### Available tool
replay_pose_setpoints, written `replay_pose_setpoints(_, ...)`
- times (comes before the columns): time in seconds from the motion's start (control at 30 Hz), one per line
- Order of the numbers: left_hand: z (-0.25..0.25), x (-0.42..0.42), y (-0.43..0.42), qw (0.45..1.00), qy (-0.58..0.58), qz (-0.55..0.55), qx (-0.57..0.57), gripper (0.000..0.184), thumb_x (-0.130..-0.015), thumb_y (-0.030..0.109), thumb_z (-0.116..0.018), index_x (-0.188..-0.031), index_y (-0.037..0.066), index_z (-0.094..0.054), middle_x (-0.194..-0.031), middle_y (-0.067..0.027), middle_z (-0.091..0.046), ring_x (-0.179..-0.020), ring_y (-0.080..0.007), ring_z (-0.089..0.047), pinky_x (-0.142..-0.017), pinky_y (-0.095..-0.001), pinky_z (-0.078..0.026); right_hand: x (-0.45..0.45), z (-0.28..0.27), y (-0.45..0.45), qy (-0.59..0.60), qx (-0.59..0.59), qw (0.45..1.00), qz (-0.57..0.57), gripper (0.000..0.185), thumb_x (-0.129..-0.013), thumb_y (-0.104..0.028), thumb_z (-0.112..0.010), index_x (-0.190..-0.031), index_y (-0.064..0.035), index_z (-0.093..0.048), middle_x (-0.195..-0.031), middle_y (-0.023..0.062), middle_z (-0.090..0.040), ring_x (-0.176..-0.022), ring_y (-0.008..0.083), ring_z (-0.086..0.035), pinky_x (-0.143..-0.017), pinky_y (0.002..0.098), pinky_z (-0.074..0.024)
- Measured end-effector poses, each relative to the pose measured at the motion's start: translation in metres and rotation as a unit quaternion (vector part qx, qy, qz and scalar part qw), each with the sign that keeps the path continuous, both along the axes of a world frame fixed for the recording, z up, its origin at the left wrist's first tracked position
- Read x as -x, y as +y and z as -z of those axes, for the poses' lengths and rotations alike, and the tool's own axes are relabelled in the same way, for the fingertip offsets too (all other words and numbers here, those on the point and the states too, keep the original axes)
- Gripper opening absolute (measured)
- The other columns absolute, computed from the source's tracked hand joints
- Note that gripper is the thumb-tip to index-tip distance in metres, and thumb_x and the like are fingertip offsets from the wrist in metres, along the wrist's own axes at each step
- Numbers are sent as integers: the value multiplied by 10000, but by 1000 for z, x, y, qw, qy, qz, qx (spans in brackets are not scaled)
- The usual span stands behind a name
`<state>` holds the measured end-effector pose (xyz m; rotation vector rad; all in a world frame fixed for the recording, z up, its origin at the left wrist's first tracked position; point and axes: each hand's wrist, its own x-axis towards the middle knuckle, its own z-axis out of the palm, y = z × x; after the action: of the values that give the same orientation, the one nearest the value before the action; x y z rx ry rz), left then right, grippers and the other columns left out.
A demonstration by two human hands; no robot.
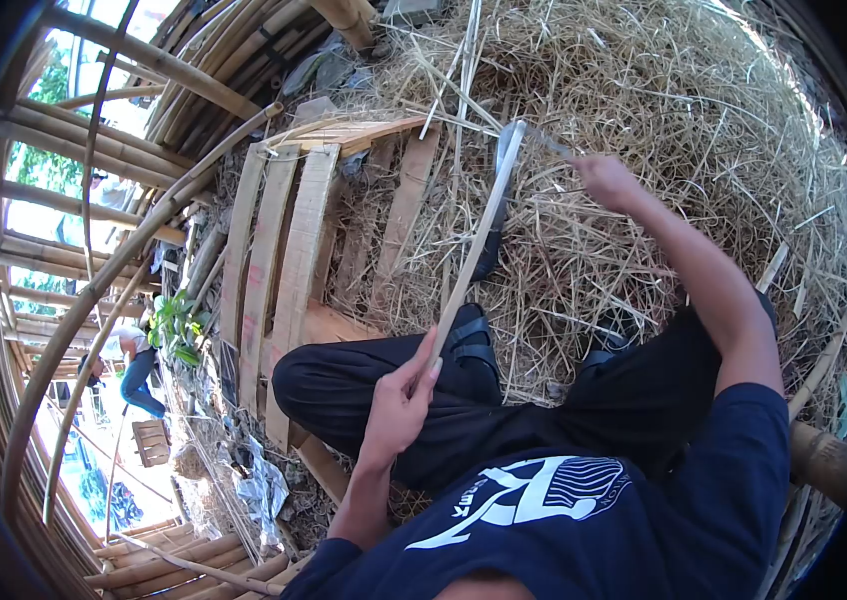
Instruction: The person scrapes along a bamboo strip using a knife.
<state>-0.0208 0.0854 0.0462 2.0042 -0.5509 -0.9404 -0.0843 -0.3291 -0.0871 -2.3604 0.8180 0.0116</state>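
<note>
My left hand (402, 408) is closed around the lower end of a long, pale bamboo strip (484, 228), which slants up and away over my bent leg. My right hand (608, 183) grips a knife (550, 144); its handle is hidden in the fist. The blade points left and meets or nearly meets the far end of the strip; contact is unclear. Behind the strip lies a long dark object (490, 258), partly covered, whose kind I cannot make out. Thin pale shavings (464, 75) lie around the strip's far end.
Dry straw and shavings (664, 90) cover the ground ahead. A wooden slatted pallet (289, 260) stands left of my legs. Bamboo poles (159, 215) form a frame at the left, and another person (139, 365) bends over beyond it. A thick bamboo pole (829, 462) lies at the right.
</note>
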Motion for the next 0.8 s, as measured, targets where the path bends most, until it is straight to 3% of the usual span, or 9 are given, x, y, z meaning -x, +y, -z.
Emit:
replay_pose_setpoints(0.03,-7,1,4,1000,-6,-2,-1,492,-948,47,-521,-1417,159,-422,-656,67,-381,-574,-37,-321,-518,-193,-313,8,-14,-19,54,-29,996,57,446,-988,-366,-348,-1014,-37,-647,-898,168,-670,-775,260,-654,-691,424,-508)
replay_pose_setpoints(0.13,-20,3,10,997,24,-76,11,479,-962,48,-510,-1424,118,-406,-686,83,-368,-581,-15,-300,-516,-167,-276,7,-6,-21,-22,31,996,77,534,-994,-438,-340,-909,4,-628,-816,160,-642,-701,268,-614,-654,429,-474)
replay_pose_setpoints(0.2,-5,-2,5,993,24,-109,47,486,-968,60,-509,-1435,126,-391,-670,89,-336,-559,-12,-283,-489,-165,-262,-7,-21,-2,-119,-58,981,139,576,-995,-484,-323,-846,1,-597,-698,101,-573,-600,220,-519,-579,383,-426)
replay_pose_setpoints(0.27,1,-7,-4,991,34,-116,61,495,-972,70,-505,-1446,135,-374,-655,90,-336,-533,-8,-282,-464,-165,-260,-18,-27,24,-153,-134,972,116,546,-1003,-473,-322,-834,-23,-581,-651,40,-501,-565,152,-423,-528,325,-371)
replay_pose_setpoints(0.33,6,-13,-15,981,151,-91,77,511,-991,116,-475,-1472,172,-314,-574,74,-358,-425,2,-287,-357,-169,-259,-18,-54,60,-110,-156,981,-7,495,-1011,-428,-349,-888,-19,-600,-661,11,-482,-563,115,-402,-505,304,-344)
replay_pose_setpoints(0.43,16,-19,-30,979,178,-57,79,520,-995,133,-466,-1480,198,-292,-558,55,-375,-394,-5,-289,-336,-171,-280,-16,-74,106,-133,-293,946,-44,582,-909,-606,-475,-860,-51,-643,-642,7,-455,-577,119,-413,-544,307,-350)
replay_pose_setpoints(0.63,12,-9,-60,964,257,24,68,559,-987,137,-488,-1490,212,-258,-610,25,-433,-391,-20,-336,-351,-173,-315,-15,-76,134,-142,-426,890,76,373,-892,-393,-632,-761,-44,-635,-586,-15,-491,-512,84,-420,-478,292,-344)
replay_pose_setpoints(0.77,14,1,-61,977,207,12,42,615,-970,192,-535,-1492,114,-220,-648,-1,-479,-448,-48,-479,-398,-177,-400,-14,-79,122,-174,-444,862,170,280,-881,-276,-647,-741,-34,-634,-562,-23,-493,-491,76,-423,-465,293,-339)
replay_pose_setpoints(0.8,16,4,-58,979,203,15,26,551,-958,221,-560,-1424,37,-332,-649,6,-479,-484,-52,-509,-415,-190,-425,-13,-87,116,-164,-397,888,166,287,-885,-273,-635,-724,-36,-629,-559,-20,-496,-482,79,-426,-462,298,-338)
